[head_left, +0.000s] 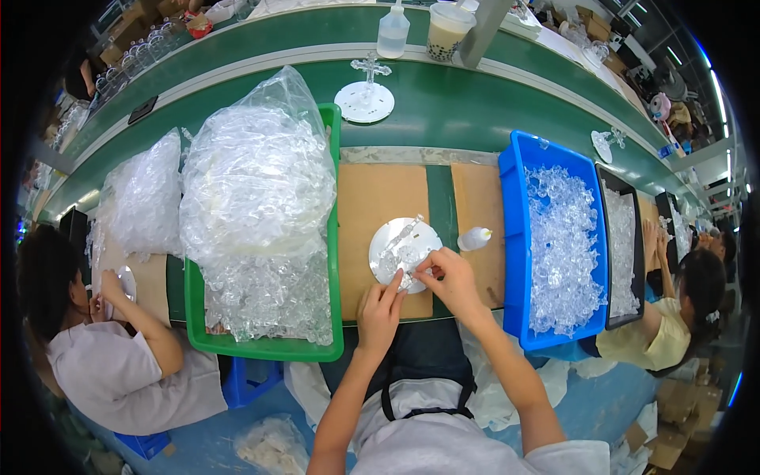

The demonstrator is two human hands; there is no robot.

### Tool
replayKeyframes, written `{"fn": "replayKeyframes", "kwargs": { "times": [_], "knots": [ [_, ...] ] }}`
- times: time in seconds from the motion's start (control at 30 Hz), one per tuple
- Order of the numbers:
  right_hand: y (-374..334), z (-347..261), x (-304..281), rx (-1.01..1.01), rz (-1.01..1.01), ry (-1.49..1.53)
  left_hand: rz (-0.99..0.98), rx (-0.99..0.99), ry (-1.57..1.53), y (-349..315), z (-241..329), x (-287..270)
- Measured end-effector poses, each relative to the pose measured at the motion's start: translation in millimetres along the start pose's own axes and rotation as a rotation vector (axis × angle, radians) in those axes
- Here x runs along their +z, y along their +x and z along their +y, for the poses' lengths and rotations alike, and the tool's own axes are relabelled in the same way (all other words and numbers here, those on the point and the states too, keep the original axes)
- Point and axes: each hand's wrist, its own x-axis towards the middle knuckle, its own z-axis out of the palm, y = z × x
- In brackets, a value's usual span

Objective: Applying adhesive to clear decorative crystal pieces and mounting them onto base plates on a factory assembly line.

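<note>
On the brown cardboard in front of me lies a round white disc (428, 234) with clear plastic pieces (401, 252) on its face. At the disc's near edge is my left hand (378, 318), fingers pressed together and tips by a small clear part; its thumb is mostly hidden. My right hand (448, 279) pinches thumb and forefinger over the disc's near right side, beside the left fingertips. What sits in that pinch looks like a small clear plastic piece, too small to make out well. A small white squeeze bottle (475, 238) lies tipped to the right.
Left stands a green crate (336, 237) of clear parts with a bulging plastic bag (257, 170) on top; right, a blue crate (513, 190) of clear parts. Beyond are a disc carrying a clear cross (369, 77), a clear bottle (393, 33) and a drink cup (448, 32). People work on both sides.
</note>
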Motion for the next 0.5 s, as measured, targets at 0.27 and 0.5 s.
{"fn": "replayKeyframes", "kwargs": {
  "times": [0.27, 0.5],
  "knots": [
    [-11.3, -4.8, 10.6, 0.094, 0.104, -0.017, -0.052, 0.046, 0.135, 6.3, -5.8, 5.4],
    [34.1, -33.3, -44.9, 0.013, -0.187, -0.403, -0.058, 0.052, 0.173, 1.5, -15.8, 2.9]
  ]
}}
